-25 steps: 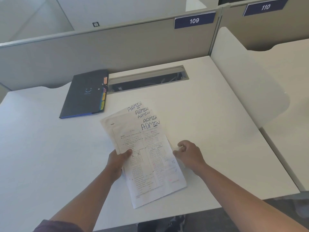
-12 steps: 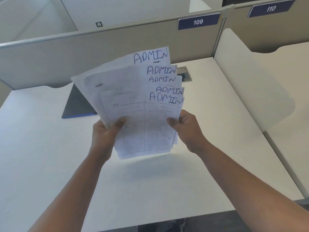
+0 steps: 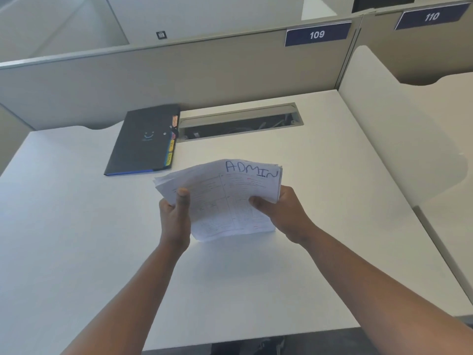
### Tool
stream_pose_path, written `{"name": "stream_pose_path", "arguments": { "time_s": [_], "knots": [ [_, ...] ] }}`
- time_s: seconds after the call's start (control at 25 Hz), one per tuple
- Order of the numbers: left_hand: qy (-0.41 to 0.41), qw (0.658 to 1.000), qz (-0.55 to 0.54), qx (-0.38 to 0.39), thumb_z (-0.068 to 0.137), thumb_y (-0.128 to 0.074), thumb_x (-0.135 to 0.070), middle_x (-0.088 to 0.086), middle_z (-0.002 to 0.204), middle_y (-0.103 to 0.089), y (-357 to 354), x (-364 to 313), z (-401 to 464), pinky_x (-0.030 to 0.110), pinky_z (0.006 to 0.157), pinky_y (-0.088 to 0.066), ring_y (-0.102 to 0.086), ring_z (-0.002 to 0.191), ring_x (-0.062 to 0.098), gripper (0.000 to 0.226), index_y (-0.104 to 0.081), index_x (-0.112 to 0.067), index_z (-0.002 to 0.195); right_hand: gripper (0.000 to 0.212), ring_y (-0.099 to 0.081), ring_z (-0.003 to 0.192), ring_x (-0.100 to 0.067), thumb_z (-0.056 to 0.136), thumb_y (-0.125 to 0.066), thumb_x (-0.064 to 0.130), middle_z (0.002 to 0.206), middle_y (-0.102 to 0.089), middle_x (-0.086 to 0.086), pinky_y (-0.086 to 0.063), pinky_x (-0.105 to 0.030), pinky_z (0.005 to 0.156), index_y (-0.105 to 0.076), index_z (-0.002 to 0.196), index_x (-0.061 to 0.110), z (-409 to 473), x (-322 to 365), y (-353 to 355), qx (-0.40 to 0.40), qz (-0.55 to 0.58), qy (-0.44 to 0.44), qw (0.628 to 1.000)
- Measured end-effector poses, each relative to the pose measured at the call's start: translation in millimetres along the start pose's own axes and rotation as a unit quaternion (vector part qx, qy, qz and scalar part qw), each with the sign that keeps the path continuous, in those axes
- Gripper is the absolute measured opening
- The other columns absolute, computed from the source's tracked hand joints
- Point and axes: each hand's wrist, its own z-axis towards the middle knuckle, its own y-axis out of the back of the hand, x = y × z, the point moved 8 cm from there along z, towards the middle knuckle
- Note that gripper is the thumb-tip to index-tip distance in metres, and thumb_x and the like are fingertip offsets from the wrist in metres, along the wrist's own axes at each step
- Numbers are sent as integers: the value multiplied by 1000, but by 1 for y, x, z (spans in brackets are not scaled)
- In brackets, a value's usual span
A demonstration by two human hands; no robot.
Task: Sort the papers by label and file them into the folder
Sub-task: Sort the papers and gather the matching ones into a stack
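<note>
Papers [image 3: 225, 201] squared into one stack, gripped by left hand [image 3: 175, 219] and right hand [image 3: 284, 216]. Top sheet marked "ADMIN"; divider plate [image 3: 317, 34] reading "109".

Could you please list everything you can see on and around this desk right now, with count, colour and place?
papers: one stack, sheet count unclear, white, top sheet hand-lettered ADMIN in blue, held above the desk's middle.
folder: one, black with a blue edge and coloured tabs along its right side, closed, flat at the back left of the desk.
desk: one, white, under everything.
cable slot: one, grey-framed, open, at the back of the desk, right of the folder.
partition: beige, behind the desk.
number plates: two, dark blue with white digits, 109 and 110, on top of the partition.
left hand: grips the stack's left edge.
right hand: grips the stack's right edge.
</note>
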Motion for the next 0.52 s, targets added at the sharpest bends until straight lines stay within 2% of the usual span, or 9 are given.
{"name": "stream_pose_path", "arguments": {
  "time_s": [0.08,0.12,0.2,0.28,0.4,0.44,0.52],
  "knots": [
    [-16,999,-26,-20,65,-49,-99,-20,97,-76,2,-5,0,30,82,-57,-70,97,0,68,-77,-48,98,17,-71,91,-8,97,-71,5,108,-79,-4,-57,-21,77,-77,110,14,0,5,-2,-4,4,7,1000],
    [-14,997,-58,-40,73,-37,-97,-22,102,-75,4,-7,0,32,91,-55,-68,104,1,68,-77,-49,100,18,-72,92,-9,96,-70,4,106,-79,-3,-58,-23,79,-77,108,17,0,7,-2,-5,13,12,1000],
    [7,991,-113,-68,88,-11,-79,-22,111,-75,6,-3,1,38,109,-46,-64,116,3,72,-76,-51,102,22,-71,90,-11,96,-69,1,99,-79,1,-57,-27,80,-76,104,20,-1,9,-3,-2,33,15,999],
    [29,990,-117,-67,94,3,-67,-22,110,-76,7,2,2,37,113,-42,-64,117,2,81,-77,-54,100,25,-68,86,-15,91,-67,0,95,-78,4,-54,-29,77,-77,103,20,-4,4,-4,9,37,8,999],
    [57,988,-135,-56,96,-7,-69,-16,114,-76,5,14,3,39,115,-42,-64,119,9,75,-78,-47,104,29,-58,81,-17,81,-56,8,88,-72,0,-46,-31,70,-79,92,23,-7,-7,-6,13,12,-2,1000],
    [65,986,-145,-52,97,-11,-68,-14,115,-75,4,17,3,40,115,-42,-64,119,11,72,-78,-42,107,29,-56,82,-18,81,-54,9,87,-71,-6,-44,-34,72,-77,93,21,-7,-9,-7,12,2,-2,1000],
    [51,986,-157,-39,105,-11,-60,-10,112,-75,3,14,6,36,104,-49,-66,113,12,69,-75,-34,109,27,-55,85,-21,83,-52,8,93,-70,-24,-43,-38,76,-75,97,13,-5,-7,-8,10,-2,6,1000]
  ]
}}
